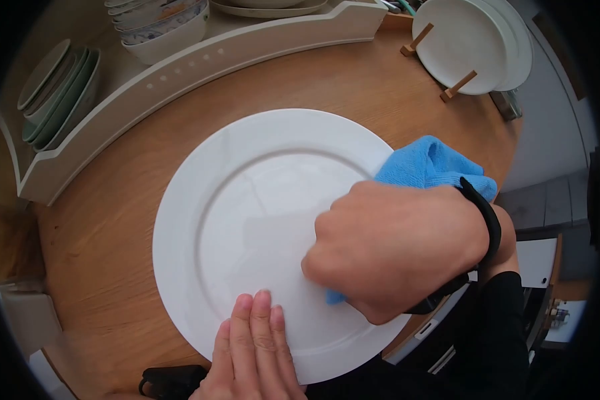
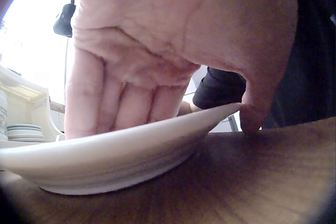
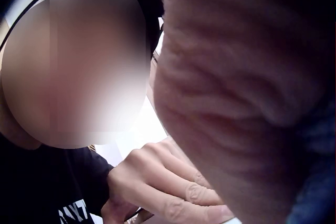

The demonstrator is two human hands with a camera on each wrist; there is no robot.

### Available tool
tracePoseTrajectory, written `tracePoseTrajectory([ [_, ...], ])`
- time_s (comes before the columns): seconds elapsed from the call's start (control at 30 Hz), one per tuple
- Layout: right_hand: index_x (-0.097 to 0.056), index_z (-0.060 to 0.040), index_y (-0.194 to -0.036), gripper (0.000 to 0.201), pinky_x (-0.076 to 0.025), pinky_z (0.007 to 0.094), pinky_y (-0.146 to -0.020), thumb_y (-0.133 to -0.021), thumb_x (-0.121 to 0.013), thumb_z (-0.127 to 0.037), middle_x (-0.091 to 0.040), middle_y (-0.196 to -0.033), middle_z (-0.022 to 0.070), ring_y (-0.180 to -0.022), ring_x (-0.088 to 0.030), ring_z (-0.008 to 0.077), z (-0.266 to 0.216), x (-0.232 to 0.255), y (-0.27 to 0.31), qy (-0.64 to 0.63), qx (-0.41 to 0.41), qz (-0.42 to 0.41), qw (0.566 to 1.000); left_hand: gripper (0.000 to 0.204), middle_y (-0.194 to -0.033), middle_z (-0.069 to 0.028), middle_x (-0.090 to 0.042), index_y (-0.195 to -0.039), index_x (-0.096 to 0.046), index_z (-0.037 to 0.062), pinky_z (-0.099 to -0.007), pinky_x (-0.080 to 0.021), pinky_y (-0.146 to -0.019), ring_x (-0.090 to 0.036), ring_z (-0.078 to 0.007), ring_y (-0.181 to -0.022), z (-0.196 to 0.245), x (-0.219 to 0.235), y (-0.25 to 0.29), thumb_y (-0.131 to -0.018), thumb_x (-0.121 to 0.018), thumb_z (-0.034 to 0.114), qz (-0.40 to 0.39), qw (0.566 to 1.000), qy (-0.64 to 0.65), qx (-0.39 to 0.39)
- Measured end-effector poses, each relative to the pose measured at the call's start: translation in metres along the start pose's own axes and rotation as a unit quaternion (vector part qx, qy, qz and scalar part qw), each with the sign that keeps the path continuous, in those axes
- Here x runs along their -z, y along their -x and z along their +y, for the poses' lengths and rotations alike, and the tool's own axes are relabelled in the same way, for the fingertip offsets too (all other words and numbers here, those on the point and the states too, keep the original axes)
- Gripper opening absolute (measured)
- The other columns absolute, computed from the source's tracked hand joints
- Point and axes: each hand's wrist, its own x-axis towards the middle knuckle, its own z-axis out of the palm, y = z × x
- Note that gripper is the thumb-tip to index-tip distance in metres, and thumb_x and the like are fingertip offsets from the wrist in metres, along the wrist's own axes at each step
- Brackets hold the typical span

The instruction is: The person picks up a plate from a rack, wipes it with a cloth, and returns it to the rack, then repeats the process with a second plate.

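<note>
A large white plate (image 1: 267, 200) lies on the wooden table. My left hand (image 1: 253, 350) rests on its near rim with straight fingers; in the left wrist view the fingers of that hand (image 2: 173, 40) lie over the plate (image 2: 126, 155), the thumb at the rim's edge. My right hand (image 1: 400, 247) is curled round a blue cloth (image 1: 427, 163) over the plate's right part, the cloth showing behind the hand and a bit below it. The right wrist view shows the palm side of the right hand (image 3: 236, 92) close up, with blue cloth (image 3: 315, 198) at the lower right.
A white tray-like shelf (image 1: 180, 73) along the back holds stacked bowls (image 1: 163, 33) and, at the left, green and white dishes (image 1: 60, 100). White plates (image 1: 467, 43) stand in a wooden rack (image 1: 459, 87) at the back right. Below the table's right edge is a drawer area.
</note>
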Motion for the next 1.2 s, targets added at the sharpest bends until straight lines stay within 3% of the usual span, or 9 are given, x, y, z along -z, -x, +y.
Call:
tracePoseTrajectory([
  [0.1, -0.073, 0.0013, -0.078, 0.016, -0.057, 0.0457, -0.064, -0.069, -0.075, -0.012, -0.068, -0.07, 0.0225, -0.071, -0.07, 0.04, 0.002, 0.009, 0.0, 0.013, -0.077, -0.052, 0.996, 0.047, -0.124, -0.0404, -0.062, -0.119, -0.059, -0.0249, -0.0473, -0.056, -0.099, -0.064, -0.0491, -0.117, 0.0, -0.002, -0.001, -0.088, -0.047, 0.008, 0.006, 1.0, 0.003, -0.003],
  [0.17, -0.075, -0.0022, -0.086, 0.019, -0.056, 0.0452, -0.074, -0.071, -0.076, -0.015, -0.07, -0.078, 0.0208, -0.085, -0.069, 0.0378, 0.011, 0.01, 0.004, 0.056, -0.152, 0.066, 0.984, 0.048, -0.124, -0.0402, -0.062, -0.119, -0.059, -0.025, -0.0472, -0.056, -0.099, -0.064, -0.0491, -0.116, 0.0, -0.003, 0.001, -0.088, -0.047, 0.009, 0.006, 1.0, -0.001, -0.003],
  [0.3, -0.076, -0.0026, -0.089, 0.022, -0.055, 0.0436, -0.078, -0.072, -0.08, -0.016, -0.072, -0.086, 0.0186, -0.09, -0.068, 0.038, 0.026, 0.022, -0.003, 0.088, -0.228, 0.062, 0.968, 0.049, -0.123, -0.0396, -0.062, -0.12, -0.059, -0.0244, -0.0464, -0.056, -0.099, -0.064, -0.0489, -0.116, 0.001, -0.004, 0.001, -0.087, -0.05, 0.011, 0.018, 1.0, -0.001, 0.003],
  [0.37, -0.073, 0.0029, -0.083, 0.022, -0.056, 0.0445, -0.073, -0.068, -0.074, -0.013, -0.07, -0.081, 0.0233, -0.081, -0.068, 0.0401, 0.037, 0.017, -0.003, 0.067, -0.176, 0.103, 0.977, 0.05, -0.123, -0.0391, -0.063, -0.12, -0.059, -0.024, -0.0463, -0.056, -0.099, -0.065, -0.0487, -0.116, -0.003, -0.01, 0.001, -0.086, -0.05, 0.012, 0.019, 1.0, -0.001, 0.007],
  [0.43, -0.071, 0.0083, -0.077, 0.022, -0.057, 0.0454, -0.068, -0.065, -0.068, -0.01, -0.068, -0.076, 0.0279, -0.072, -0.069, 0.0422, 0.037, 0.015, -0.002, 0.043, -0.126, 0.143, 0.981, 0.039, -0.098, -0.0305, -0.073, -0.11, -0.071, -0.012, -0.0458, -0.065, -0.074, -0.074, -0.0419, -0.099, -0.012, -0.019, -0.002, -0.101, -0.058, 0.024, 0.012, 0.996, -0.051, -0.071],
  [0.57, -0.074, 0.0022, -0.087, 0.02, -0.056, 0.0462, -0.07, -0.071, -0.072, -0.009, -0.068, -0.073, 0.0243, -0.076, -0.069, 0.0421, 0.011, 0.001, -0.006, 0.048, 0.002, 0.069, 0.996, 0.051, -0.124, -0.0375, -0.063, -0.121, -0.059, -0.0224, -0.0467, -0.055, -0.099, -0.065, -0.0474, -0.116, 0.005, -0.003, 0.002, -0.086, -0.052, 0.014, 0.019, 1.0, -0.002, 0.02],
  [0.8, -0.074, 0.0011, -0.096, 0.026, -0.057, 0.046, -0.074, -0.076, -0.073, -0.015, -0.07, -0.081, 0.0239, -0.081, -0.069, 0.0417, 0.003, -0.001, -0.01, 0.044, -0.041, 0.019, 0.998, 0.038, -0.113, -0.0337, -0.07, -0.114, -0.068, -0.0165, -0.0432, -0.059, -0.092, -0.071, -0.0422, -0.108, 0.029, 0.015, 0.011, -0.091, -0.05, 0.008, -0.012, 0.99, -0.141, -0.021],
  [1.03, -0.071, -0.0055, -0.084, 0.016, -0.053, 0.0463, -0.073, -0.074, -0.08, -0.014, -0.068, -0.072, 0.0172, -0.079, -0.068, 0.0388, 0.022, 0.013, -0.018, 0.088, -0.081, 0.189, 0.975, 0.032, -0.108, -0.0312, -0.072, -0.11, -0.07, -0.0142, -0.0404, -0.061, -0.086, -0.073, -0.0396, -0.102, 0.035, 0.002, 0.01, -0.09, -0.049, 0.001, 0.015, 0.974, -0.217, -0.059],
  [1.2, -0.07, -0.0002, -0.085, 0.016, -0.055, 0.0454, -0.069, -0.075, -0.076, -0.012, -0.067, -0.07, 0.0219, -0.073, -0.068, 0.042, -0.015, 0.005, -0.037, 0.069, -0.004, 0.085, 0.994, 0.031, -0.107, -0.0277, -0.073, -0.109, -0.072, -0.0107, -0.04, -0.062, -0.085, -0.073, -0.0388, -0.101, 0.038, -0.012, 0.013, -0.09, -0.052, 0.002, 0.027, 0.966, -0.251, -0.054],
])
